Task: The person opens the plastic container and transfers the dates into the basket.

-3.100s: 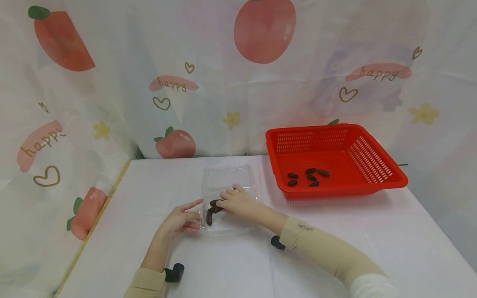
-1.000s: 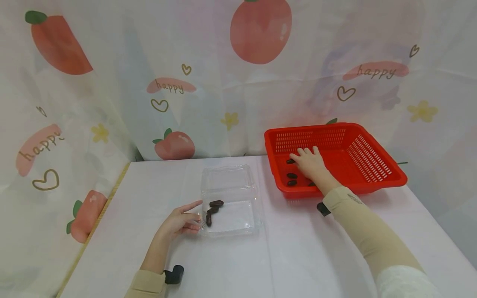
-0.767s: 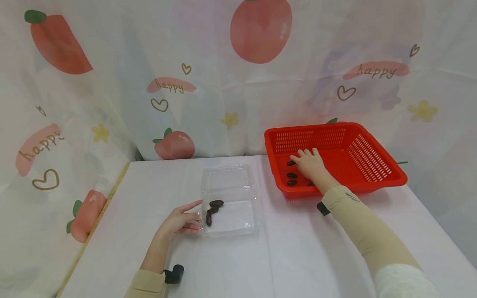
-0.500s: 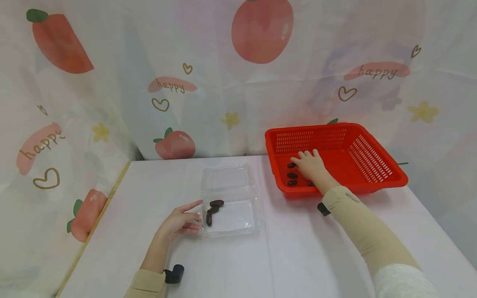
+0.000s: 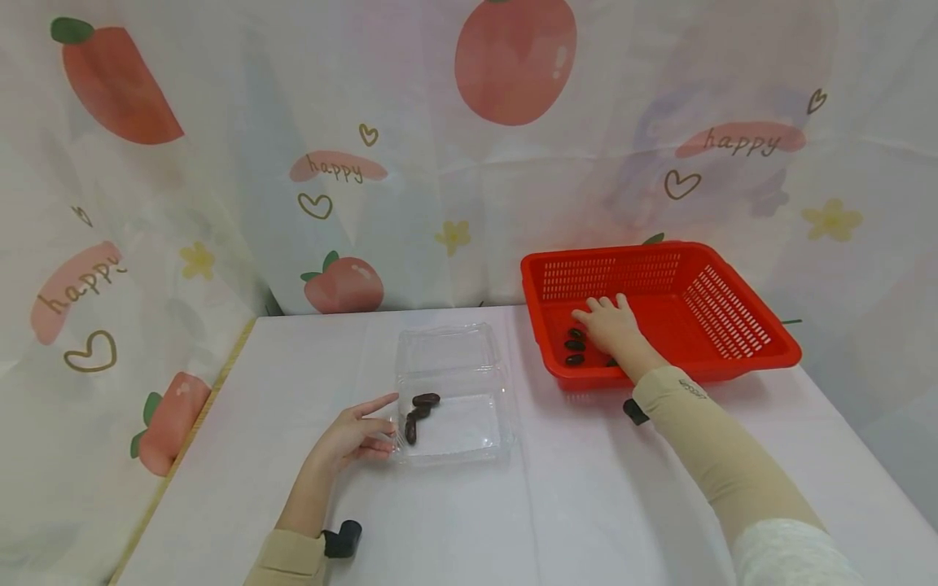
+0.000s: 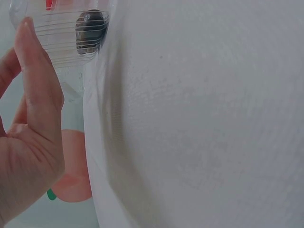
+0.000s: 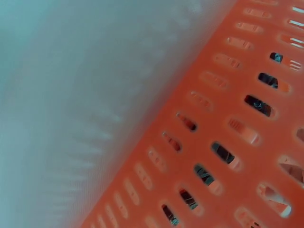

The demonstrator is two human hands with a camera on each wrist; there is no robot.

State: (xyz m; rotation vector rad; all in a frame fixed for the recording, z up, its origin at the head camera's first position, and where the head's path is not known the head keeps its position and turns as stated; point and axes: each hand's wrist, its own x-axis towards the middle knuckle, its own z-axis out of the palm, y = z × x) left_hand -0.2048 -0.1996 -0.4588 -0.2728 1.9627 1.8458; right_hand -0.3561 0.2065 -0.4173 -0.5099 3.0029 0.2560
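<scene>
Your left hand [image 5: 352, 435]: fingers extended and loosely parted, touching the left side of the clear container [image 5: 469, 431], clasping nothing. Inside, at left, three dark oblong pieces [image 5: 426, 400]: nearest, long axis pointing away from you; middle, slanting; farthest, crosswise. Red basket [image 5: 762, 358], left part: three dark ovals [image 5: 575, 359] in a near-to-far row, the nearer two lying crosswise. Your right hand [image 5: 614, 328], just beside: fingers spread, pointing away; undersides hidden, hold cannot be told.

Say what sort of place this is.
Probably a makeshift indoor recording setup: a fruit-print backdrop hangs behind the white-covered table, and a black device, likely a camera, sits at the left wrist.
</scene>
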